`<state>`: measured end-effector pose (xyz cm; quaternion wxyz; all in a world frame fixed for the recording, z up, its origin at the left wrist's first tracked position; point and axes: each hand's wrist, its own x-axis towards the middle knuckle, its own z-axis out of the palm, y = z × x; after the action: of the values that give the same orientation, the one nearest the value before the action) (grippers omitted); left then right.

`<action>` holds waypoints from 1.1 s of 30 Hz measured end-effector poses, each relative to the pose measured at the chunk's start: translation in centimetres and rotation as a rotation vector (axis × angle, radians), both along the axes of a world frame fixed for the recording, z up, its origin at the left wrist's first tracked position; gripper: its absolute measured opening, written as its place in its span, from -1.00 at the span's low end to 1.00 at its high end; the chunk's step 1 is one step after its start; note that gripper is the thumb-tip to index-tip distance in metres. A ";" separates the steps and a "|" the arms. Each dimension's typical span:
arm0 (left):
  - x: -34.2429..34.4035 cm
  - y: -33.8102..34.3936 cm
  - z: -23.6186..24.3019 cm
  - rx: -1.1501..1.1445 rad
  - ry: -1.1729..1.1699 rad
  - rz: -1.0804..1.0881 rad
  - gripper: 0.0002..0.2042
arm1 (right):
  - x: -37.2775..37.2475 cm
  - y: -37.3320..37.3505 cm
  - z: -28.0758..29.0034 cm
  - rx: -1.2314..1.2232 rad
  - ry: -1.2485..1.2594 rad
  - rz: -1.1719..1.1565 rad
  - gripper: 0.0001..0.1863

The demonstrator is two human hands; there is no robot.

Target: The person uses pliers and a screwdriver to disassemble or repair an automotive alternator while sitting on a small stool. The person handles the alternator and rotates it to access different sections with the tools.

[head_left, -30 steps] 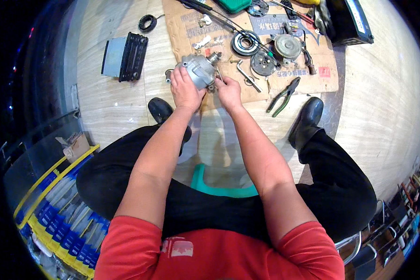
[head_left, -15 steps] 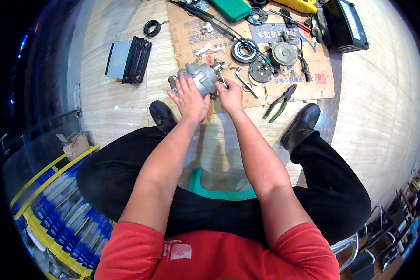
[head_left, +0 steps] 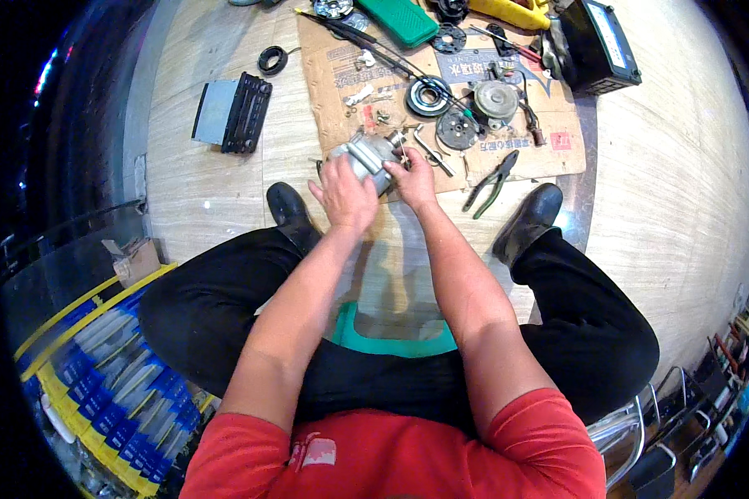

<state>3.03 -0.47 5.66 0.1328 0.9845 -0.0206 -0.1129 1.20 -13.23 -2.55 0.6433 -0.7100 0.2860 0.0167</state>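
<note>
Near the front edge of a cardboard sheet (head_left: 333, 100) sits a silver metal housing (head_left: 368, 158) with a short shaft at its far right end. My left hand (head_left: 344, 195) lies over its left side, fingers bent around it. My right hand (head_left: 412, 181), at the housing's right, pinches a thin metal tool (head_left: 400, 143) held upward beside the shaft; its lower end is hidden in my fingers. Just beyond are a metal L-shaped wrench (head_left: 438, 160), a dark round plate (head_left: 456, 130) and a ringed pulley (head_left: 427, 95). Green-handled pliers (head_left: 493, 187) lie to the right.
A car stereo unit (head_left: 230, 112) and black ring (head_left: 271, 61) lie on the floor at left. A round motor (head_left: 495, 101), cables, green case (head_left: 395, 18), yellow tool (head_left: 508, 12) and black battery (head_left: 599, 50) are farther back. A yellow rack (head_left: 100, 399) stands at lower left.
The housing and both hands have shifted lower in the picture. The housing has turned slightly, and my left fingers have moved over it. The surrounding scene has also shifted slightly with the head.
</note>
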 end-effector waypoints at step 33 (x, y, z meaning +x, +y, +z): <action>8.5 4.5 -2.6 -0.002 0.205 -0.176 0.24 | 1.5 -1.0 2.0 0.408 0.046 -0.058 -0.63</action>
<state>11.48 4.00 3.11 0.1249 0.9620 -0.0933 -0.2240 2.73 -14.19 -0.55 0.7671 -0.5560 0.3116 0.0720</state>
